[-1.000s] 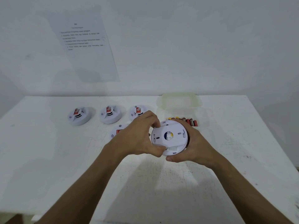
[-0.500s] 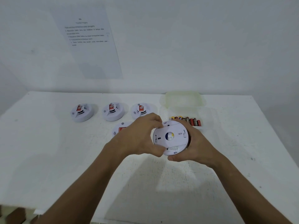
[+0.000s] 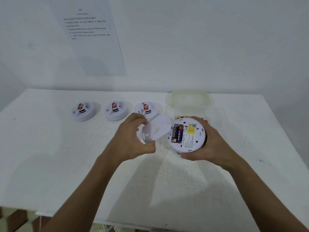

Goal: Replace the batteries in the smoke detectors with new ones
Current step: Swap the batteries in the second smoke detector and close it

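Single view only, worn on the person's head; no second view is sharing the scene. It is looking forward and down, taking in both forearms reaching in from the bottom edge. The left hand (image 3: 133, 139) and right hand (image 3: 209, 144) are sitting near frame centre, close to the lens. The white table (image 3: 66, 164) is spreading beneath and around the hands, its far edge lying beyond them. Above that edge the camera is facing a white wall (image 3: 217, 47), with a printed sheet (image 3: 90, 39) showing up and left of the left hand. Wide-angle lens is bending the table edges.
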The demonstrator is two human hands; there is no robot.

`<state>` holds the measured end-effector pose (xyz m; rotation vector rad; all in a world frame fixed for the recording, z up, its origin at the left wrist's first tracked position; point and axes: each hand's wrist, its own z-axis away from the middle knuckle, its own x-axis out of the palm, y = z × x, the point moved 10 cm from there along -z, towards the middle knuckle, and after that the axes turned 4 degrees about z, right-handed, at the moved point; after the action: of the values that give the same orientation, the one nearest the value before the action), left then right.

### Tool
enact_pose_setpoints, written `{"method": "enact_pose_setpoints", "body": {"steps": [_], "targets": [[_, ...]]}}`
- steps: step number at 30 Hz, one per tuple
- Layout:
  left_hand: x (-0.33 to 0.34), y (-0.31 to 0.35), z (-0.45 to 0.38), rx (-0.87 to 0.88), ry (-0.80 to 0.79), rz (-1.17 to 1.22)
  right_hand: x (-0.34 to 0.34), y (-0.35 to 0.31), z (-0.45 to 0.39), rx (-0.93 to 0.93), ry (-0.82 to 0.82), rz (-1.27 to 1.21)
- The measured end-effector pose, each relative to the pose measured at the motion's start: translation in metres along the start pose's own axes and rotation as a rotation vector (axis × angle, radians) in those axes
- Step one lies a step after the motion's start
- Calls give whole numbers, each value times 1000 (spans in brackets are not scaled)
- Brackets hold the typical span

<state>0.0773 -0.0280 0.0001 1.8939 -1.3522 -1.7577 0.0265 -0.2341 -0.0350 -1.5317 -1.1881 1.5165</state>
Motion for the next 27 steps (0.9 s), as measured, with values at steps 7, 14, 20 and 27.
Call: {"method": "enact_pose_setpoints", "body": {"steps": [7, 14, 20, 27], "targets": [[51, -68, 48, -263, -330, -257, -20, 1, 9, 10, 6, 5], [54, -54, 48, -243, -312, -180, 0, 1, 9, 14, -56, 36], [38, 56, -2, 90, -258, 8, 7, -4, 8, -8, -87, 39], [92, 85, -24, 211, -526, -262, -14, -2, 21, -11, -22, 60]]}}
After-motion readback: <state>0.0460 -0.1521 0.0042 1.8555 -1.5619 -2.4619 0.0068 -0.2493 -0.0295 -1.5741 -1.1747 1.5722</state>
